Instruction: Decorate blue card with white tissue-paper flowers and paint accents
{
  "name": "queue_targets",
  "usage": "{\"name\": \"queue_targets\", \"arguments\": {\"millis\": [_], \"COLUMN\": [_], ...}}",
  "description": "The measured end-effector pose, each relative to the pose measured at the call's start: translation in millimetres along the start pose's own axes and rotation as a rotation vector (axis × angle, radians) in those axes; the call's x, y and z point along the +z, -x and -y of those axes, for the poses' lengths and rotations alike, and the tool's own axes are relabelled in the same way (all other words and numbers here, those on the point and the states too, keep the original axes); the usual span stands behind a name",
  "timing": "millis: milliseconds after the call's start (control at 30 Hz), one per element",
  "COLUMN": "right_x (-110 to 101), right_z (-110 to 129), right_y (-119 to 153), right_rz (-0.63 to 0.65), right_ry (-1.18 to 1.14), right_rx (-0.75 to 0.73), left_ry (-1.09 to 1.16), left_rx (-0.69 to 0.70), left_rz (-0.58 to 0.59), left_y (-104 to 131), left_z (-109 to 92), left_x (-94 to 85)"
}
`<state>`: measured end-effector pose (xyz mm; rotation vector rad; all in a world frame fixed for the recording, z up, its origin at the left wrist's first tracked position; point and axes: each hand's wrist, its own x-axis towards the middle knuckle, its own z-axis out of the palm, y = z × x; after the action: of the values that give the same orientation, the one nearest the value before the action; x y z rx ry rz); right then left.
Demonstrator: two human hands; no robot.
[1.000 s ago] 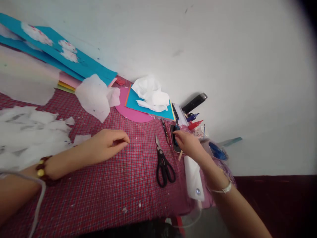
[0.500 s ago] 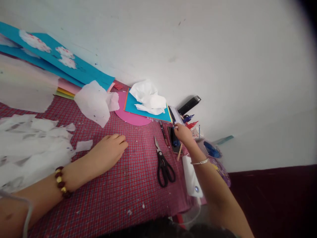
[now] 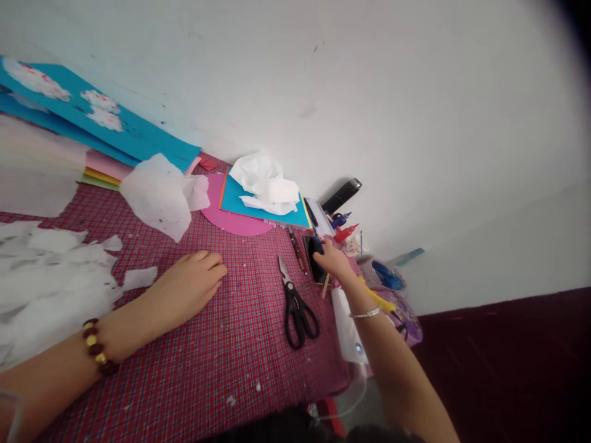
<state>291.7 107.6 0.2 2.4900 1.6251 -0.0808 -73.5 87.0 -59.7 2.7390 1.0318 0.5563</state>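
Observation:
My left hand (image 3: 187, 284) rests palm down on the red checked cloth (image 3: 194, 369), fingers loosely bent, holding nothing visible. My right hand (image 3: 335, 259) is over the dark phone (image 3: 317, 271), thumb and fingers pinched around something dark and bluish that I cannot make out. Black-handled scissors (image 3: 298, 314) lie between my hands, blades away from me. A dark pen (image 3: 296, 249) lies left of the phone, and a thin wooden stick (image 3: 325, 287) below my right hand. Crumpled white tissue (image 3: 268, 184) sits on blue paper (image 3: 231, 200) over a pink disc (image 3: 215, 212).
Torn white paper (image 3: 50, 277) is heaped at left, near blue sheets (image 3: 138, 138) against the wall. At right are a black case (image 3: 341, 195), a red tube (image 3: 346, 232), a white device (image 3: 346, 326) with a cable, and a purple container (image 3: 410, 314).
The view has shifted, so most things appear farther left. My right hand has come closer over the phone, and the bluish item now shows by its fingertips. My left hand stays on the cloth.

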Motion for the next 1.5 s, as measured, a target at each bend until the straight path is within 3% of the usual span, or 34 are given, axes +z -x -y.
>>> {"name": "queue_targets", "arguments": {"millis": [167, 333, 533, 667, 933, 1200, 1500], "right_x": [-14, -21, -9, 3, 1, 12, 17], "right_z": [-16, -17, -15, -20, -11, 5, 8], "right_y": [-11, -59, -120, -139, -125, -127, -122], "right_rz": [-0.134, -0.149, -0.163, -0.140, -0.266, -0.206, -0.148], "right_ry": [-0.090, -0.055, -0.035, -0.051, -0.156, -0.359, -0.404], "right_rx": [0.011, 0.023, 0.035, 0.034, -0.124, -0.182, -0.160], "left_ry": [0.002, -0.055, -0.094, -0.114, -0.109, -0.135, -0.077], "left_rx": [-0.012, 0.004, -0.025, -0.008, 0.022, 0.030, 0.034], "left_rz": [0.026, -0.014, 0.013, 0.012, -0.010, 0.050, 0.000], "left_y": [1, 7, 7, 5, 9, 7, 8], "left_z": [0, 2, -8, -11, -3, -5, -3], "left_x": [1.7, 14.0, 3.9, -3.0, 4.6, 2.6, 2.0]}}
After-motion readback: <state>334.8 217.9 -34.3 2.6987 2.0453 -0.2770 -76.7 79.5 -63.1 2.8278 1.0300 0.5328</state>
